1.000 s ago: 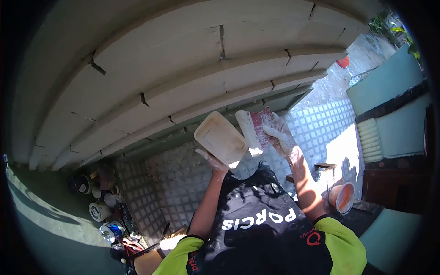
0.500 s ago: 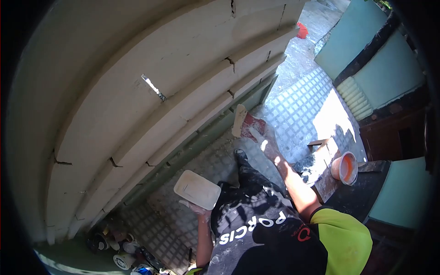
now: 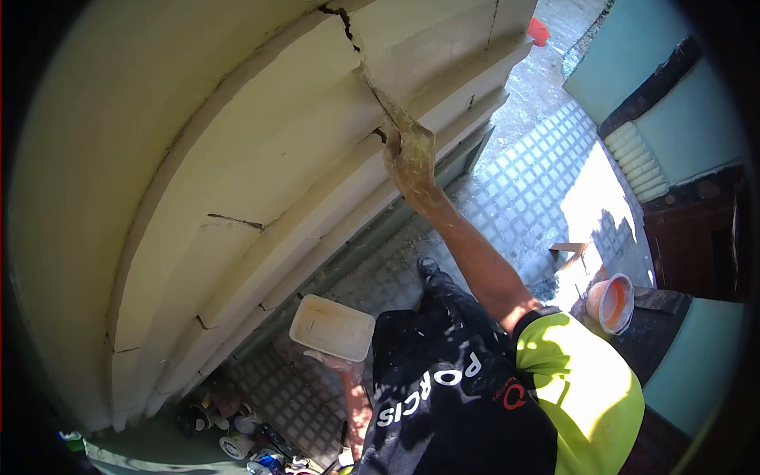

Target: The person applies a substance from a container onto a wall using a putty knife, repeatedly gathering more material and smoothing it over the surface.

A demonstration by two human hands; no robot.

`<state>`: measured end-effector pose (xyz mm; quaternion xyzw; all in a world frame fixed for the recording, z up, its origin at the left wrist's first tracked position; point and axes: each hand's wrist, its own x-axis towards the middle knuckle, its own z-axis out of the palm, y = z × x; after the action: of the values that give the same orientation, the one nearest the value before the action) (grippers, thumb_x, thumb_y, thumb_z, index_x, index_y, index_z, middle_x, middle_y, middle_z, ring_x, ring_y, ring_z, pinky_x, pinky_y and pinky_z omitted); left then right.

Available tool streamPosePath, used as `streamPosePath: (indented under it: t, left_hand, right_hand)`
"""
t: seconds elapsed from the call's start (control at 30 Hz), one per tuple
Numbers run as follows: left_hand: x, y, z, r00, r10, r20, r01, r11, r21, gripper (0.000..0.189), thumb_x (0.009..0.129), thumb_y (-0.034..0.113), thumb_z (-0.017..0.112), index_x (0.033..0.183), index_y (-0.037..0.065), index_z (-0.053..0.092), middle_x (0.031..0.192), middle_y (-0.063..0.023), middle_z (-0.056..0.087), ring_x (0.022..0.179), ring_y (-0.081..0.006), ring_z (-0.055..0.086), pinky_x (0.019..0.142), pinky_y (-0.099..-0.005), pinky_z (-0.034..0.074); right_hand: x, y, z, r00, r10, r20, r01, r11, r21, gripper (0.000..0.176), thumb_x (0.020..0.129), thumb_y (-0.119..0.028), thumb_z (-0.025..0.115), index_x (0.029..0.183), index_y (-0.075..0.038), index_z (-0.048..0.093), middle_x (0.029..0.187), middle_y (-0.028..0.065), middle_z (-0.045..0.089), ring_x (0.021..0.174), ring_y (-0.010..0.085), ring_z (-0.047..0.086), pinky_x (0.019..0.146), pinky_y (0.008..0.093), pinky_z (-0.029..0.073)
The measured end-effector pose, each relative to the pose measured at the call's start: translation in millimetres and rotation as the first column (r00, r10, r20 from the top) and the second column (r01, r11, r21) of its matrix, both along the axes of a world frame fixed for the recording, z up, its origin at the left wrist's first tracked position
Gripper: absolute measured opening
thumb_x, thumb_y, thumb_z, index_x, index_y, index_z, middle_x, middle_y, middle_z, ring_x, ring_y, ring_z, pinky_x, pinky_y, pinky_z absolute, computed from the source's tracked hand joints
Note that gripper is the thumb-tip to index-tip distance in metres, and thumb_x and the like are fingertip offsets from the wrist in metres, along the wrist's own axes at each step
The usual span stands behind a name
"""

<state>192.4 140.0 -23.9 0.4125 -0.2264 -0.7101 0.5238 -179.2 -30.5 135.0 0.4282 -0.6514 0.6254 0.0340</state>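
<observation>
My left hand [image 3: 339,362] is wrapped under a cream-coloured rectangular plastic tub [image 3: 336,317], holding it in front of my body. Up at the wall [image 3: 237,150], my powder-covered right hand [image 3: 412,162] grips a putty knife [image 3: 378,96] seen almost edge-on. Its blade touches the pale moulded surface just below a dark jagged crack [image 3: 346,30]. The fingers hide most of the tool's handle. Another short crack [image 3: 235,220] runs across the wall lower to the left, its surroundings smeared.
An orange-lined bucket [image 3: 611,304] stands at the right, beside a dusty wooden bench [image 3: 582,269]. Assorted cans and tools [image 3: 236,446] are piled at lower left. Patterned tiles [image 3: 546,170] cover the floor, and a red object [image 3: 538,32] lies far off.
My right hand has swung up from low over the floor to the wall, bringing the putty knife against it. The tub stays in my left hand. The view has shifted slightly.
</observation>
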Motion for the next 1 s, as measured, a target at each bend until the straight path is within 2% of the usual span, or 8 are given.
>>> streamPosePath:
  t: [0.07,0.2,0.3,0.4,0.6,0.73,0.87,1.0]
  left_hand:
    - [-12,-6,0,1.000,-0.006,0.001,0.006,1.000,-0.001,0.094,0.083,0.086,0.014,0.155,0.026,0.024,0.155,-0.0056,0.036,0.136,-0.0343,0.044,0.110,-0.0584,0.039]
    - [-28,-16,-1,1.000,-0.019,0.002,0.019,1.000,-0.006,0.094,0.084,0.086,0.014,0.155,0.026,0.024,0.155,-0.0058,0.037,0.135,-0.0343,0.045,0.109,-0.0582,0.040]
    - [-37,-26,-1,0.999,-0.046,-0.005,0.046,0.999,-0.014,0.094,0.084,0.085,0.013,0.155,0.026,0.024,0.154,-0.0060,0.037,0.135,-0.0343,0.045,0.109,-0.0580,0.040]
    - [-42,-33,1,0.997,-0.072,-0.012,0.072,0.997,-0.013,0.093,0.084,0.085,0.013,0.155,0.026,0.024,0.154,-0.0061,0.037,0.135,-0.0343,0.045,0.109,-0.0578,0.040]
    - [-45,-48,4,0.994,-0.112,-0.015,0.112,0.994,-0.018,0.093,0.084,0.085,0.013,0.155,0.025,0.024,0.154,-0.0065,0.038,0.134,-0.0343,0.046,0.108,-0.0574,0.041]
    - [-38,-56,4,0.988,-0.151,-0.020,0.151,0.988,-0.029,0.093,0.084,0.085,0.013,0.155,0.025,0.024,0.153,-0.0067,0.038,0.134,-0.0342,0.047,0.108,-0.0572,0.041]
    - [-28,-65,-1,0.981,-0.186,-0.045,0.184,0.981,-0.054,0.093,0.085,0.085,0.012,0.155,0.025,0.024,0.153,-0.0069,0.039,0.133,-0.0342,0.047,0.108,-0.0569,0.042]
    - [-26,-71,1,0.979,-0.199,-0.039,0.197,0.979,-0.055,0.093,0.085,0.084,0.011,0.155,0.024,0.024,0.152,-0.0077,0.040,0.132,-0.0340,0.049,0.107,-0.0558,0.044]
  right_hand:
    - [-1,6,-10,0.994,0.090,0.065,-0.084,0.993,-0.086,0.046,0.086,0.011,0.052,0.128,-0.006,0.062,0.106,0.0236,0.068,0.083,0.0337,0.070,0.072,0.0348,0.054]
    - [-30,-5,-16,0.959,-0.068,0.276,0.129,0.969,-0.211,0.033,0.097,-0.002,0.054,0.130,-0.002,0.060,0.111,0.0120,0.072,0.095,0.0154,0.066,0.087,0.0278,0.050]
    - [-37,-8,-2,0.939,-0.143,0.314,0.166,0.985,-0.046,0.033,0.097,-0.004,0.055,0.129,-0.002,0.060,0.110,0.0096,0.072,0.095,0.0136,0.065,0.086,0.0287,0.050]
    - [-20,-14,5,0.907,-0.040,0.420,0.091,0.990,-0.103,0.033,0.096,-0.007,0.056,0.129,-0.001,0.060,0.108,0.0093,0.072,0.092,0.0153,0.065,0.084,0.0294,0.050]
    - [-18,11,-1,0.948,0.003,0.317,0.042,0.990,-0.135,0.033,0.097,-0.007,0.055,0.129,-0.001,0.060,0.113,0.0115,0.071,0.095,0.0160,0.064,0.084,0.0289,0.050]
    - [-50,-17,4,0.926,-0.176,0.335,0.270,0.927,-0.260,0.031,0.098,-0.007,0.056,0.128,-0.002,0.063,0.113,0.0109,0.072,0.095,0.0164,0.066,0.086,0.0287,0.050]
    - [-36,-17,13,0.972,-0.115,0.206,0.127,0.991,-0.046,0.030,0.097,-0.006,0.057,0.126,-0.002,0.064,0.118,0.0112,0.070,0.104,0.0167,0.066,0.089,0.0292,0.052]
    - [-20,-3,-2,0.998,-0.040,0.056,0.047,0.988,-0.147,0.028,0.097,-0.005,0.057,0.124,-0.003,0.065,0.118,0.0111,0.070,0.108,0.0156,0.065,0.091,0.0297,0.052]
